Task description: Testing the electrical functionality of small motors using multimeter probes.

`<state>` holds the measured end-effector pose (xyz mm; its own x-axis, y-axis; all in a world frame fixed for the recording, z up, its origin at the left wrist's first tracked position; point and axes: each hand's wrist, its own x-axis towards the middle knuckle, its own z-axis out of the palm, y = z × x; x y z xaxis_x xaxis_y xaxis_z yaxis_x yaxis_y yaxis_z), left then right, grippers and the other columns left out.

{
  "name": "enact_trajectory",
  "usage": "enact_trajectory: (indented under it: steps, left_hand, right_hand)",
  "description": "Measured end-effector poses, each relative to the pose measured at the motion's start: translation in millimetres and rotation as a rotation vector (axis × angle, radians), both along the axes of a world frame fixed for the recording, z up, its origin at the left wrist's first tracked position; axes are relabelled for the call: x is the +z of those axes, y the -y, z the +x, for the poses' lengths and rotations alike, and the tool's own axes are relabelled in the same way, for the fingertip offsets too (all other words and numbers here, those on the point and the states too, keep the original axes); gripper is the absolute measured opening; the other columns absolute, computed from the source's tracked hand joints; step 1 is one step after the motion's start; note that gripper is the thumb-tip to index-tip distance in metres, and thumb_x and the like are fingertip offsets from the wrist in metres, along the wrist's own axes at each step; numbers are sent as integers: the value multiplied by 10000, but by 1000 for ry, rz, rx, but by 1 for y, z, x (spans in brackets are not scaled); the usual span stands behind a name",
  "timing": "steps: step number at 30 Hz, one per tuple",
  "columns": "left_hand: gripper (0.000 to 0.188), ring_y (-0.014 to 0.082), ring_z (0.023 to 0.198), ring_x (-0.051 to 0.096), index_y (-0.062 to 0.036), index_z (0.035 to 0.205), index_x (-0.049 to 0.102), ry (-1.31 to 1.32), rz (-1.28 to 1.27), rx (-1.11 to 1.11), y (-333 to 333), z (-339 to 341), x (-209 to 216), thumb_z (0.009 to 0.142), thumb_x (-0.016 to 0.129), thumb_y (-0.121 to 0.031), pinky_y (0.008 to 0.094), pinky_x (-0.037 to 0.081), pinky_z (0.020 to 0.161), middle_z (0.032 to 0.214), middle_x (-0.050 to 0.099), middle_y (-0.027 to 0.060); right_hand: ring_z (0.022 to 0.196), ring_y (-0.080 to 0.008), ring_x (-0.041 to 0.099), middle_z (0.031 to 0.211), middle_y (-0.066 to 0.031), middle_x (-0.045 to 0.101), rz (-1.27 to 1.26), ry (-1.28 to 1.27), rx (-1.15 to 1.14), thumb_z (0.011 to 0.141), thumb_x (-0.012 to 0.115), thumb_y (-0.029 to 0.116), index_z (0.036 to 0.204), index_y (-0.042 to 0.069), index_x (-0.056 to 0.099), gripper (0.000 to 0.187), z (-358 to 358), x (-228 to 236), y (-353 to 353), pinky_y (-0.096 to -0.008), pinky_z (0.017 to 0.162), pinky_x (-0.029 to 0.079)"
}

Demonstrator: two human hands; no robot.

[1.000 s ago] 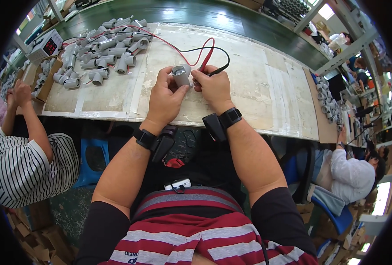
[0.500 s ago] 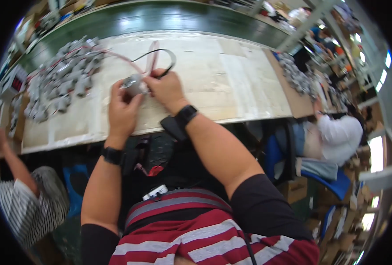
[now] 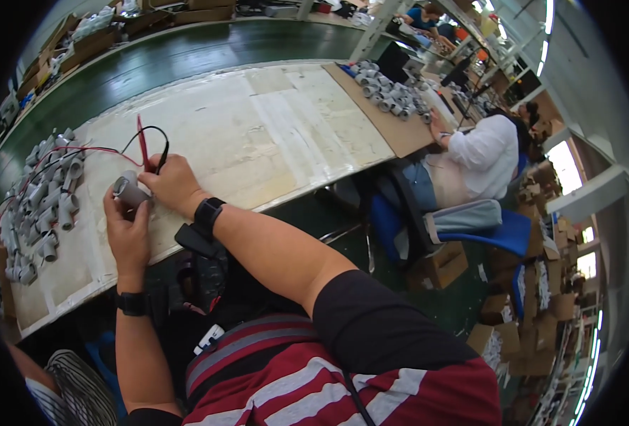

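My left hand (image 3: 130, 240) grips a grey cylindrical part (image 3: 133, 189) with a round, hollow-looking end, just above the near edge of the white worktable (image 3: 208, 131). Close against it on the right, my right hand (image 3: 175, 186) is closed round a red test probe (image 3: 143, 148) and a black test probe (image 3: 163, 157). Their thin leads arc up and run left over a heap of similar grey parts (image 3: 50, 186). The probe tips are hidden by my fingers, so I cannot tell whether they touch the part.
More grey parts (image 3: 392, 96) lie on a brown board (image 3: 374, 117) at the table's right end. Beside them a person in white (image 3: 481, 160) sits on a blue chair (image 3: 488, 234). Another person's striped clothing (image 3: 80, 390) shows at lower left. Cardboard boxes (image 3: 438, 266) stand on the floor at right.
The view has swung to the right, so my hands and the heap appear farther left. Both hands keep their hold on the grey part and the probes.
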<state>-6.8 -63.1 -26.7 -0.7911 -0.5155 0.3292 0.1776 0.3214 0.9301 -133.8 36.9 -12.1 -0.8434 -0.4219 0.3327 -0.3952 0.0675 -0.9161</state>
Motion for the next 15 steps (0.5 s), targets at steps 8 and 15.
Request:
enact_trajectory:
  steps: [8, 15]
  left_hand:
    - [567, 183, 1071, 641, -31, 1495, 380, 6, 43, -26, 3, 0, 0, 997, 650, -51, 316, 523, 929, 1214, 659, 130]
    - [543, 190, 1099, 640, -32, 1499, 376, -16, 47, -25, 0, 1, -2, 1018, 627, -58, 323, 513, 958, 1247, 655, 138]
  right_hand:
    - [675, -352, 672, 728, -231, 684, 19, -70, -12, 818, 751, 184, 817, -30, 697, 221, 2, -4, 2, -407, 646, 526]
    - [754, -417, 681, 770, -251, 691, 24, -35, 1, 814, 746, 188, 794, -21, 690, 217, 4, 0, -3, -450, 701, 541]
